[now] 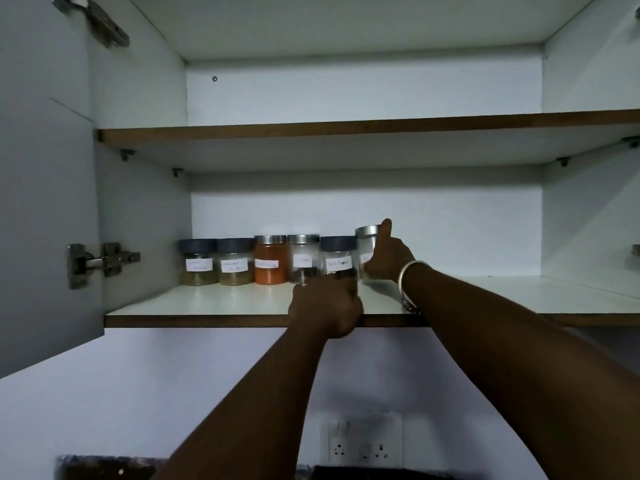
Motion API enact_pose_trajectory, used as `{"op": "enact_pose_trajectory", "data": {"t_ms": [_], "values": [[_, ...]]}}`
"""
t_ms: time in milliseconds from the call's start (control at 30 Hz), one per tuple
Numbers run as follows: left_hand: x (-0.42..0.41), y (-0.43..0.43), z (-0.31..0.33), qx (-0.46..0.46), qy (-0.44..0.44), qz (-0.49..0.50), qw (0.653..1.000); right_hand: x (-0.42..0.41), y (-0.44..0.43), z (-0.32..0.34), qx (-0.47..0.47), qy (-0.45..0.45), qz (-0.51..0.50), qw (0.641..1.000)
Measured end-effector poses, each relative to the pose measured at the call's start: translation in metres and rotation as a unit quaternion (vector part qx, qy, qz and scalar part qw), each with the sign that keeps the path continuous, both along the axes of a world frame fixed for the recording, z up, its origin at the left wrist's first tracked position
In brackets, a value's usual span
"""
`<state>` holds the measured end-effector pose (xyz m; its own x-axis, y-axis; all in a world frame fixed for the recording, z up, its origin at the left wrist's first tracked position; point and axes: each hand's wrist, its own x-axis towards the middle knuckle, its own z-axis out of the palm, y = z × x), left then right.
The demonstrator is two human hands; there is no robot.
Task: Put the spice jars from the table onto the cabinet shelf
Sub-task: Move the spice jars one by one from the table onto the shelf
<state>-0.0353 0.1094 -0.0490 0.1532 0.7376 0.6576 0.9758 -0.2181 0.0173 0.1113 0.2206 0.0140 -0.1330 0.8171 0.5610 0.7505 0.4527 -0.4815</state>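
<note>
Several labelled glass spice jars stand in a row at the back left of the lower cabinet shelf [207, 311]. Among them are an orange-filled jar [271, 259] and a dark-lidded jar [338, 256]. My right hand [388, 258] grips a steel-lidded jar [366, 249] at the right end of the row, thumb up against its lid. The jar looks slightly raised or tilted; whether it touches the shelf I cannot tell. My left hand [327, 306] reaches over the shelf's front edge, fingers curled toward the base of the dark-lidded jar; whether it holds that jar is hidden.
The upper shelf [311, 128] is bare. The open cabinet door [45, 202] with its hinge [100, 263] stands at the left. The right half of the lower shelf has free room. A wall socket plate [363, 441] sits below the cabinet.
</note>
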Motion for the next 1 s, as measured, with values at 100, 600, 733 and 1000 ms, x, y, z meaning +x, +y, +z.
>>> {"op": "enact_pose_trajectory", "data": {"t_ms": [100,600,733,1000], "values": [[-0.001,0.002,0.0,0.011,-0.004,0.002,1.0,-0.002,0.018,0.0,-0.025,0.002,-0.018,1.0],[0.004,-0.002,0.003,-0.01,0.004,0.011,1.0,0.0,0.032,-0.008,-0.09,-0.043,-0.079,0.992],[0.002,-0.001,0.002,0.005,-0.011,-0.014,1.0,0.0,0.02,-0.004,-0.186,-0.071,-0.086,0.976],[0.005,-0.008,0.004,0.009,-0.044,-0.026,0.999,0.003,-0.051,-0.015,-0.135,-0.22,-0.048,0.965]]}}
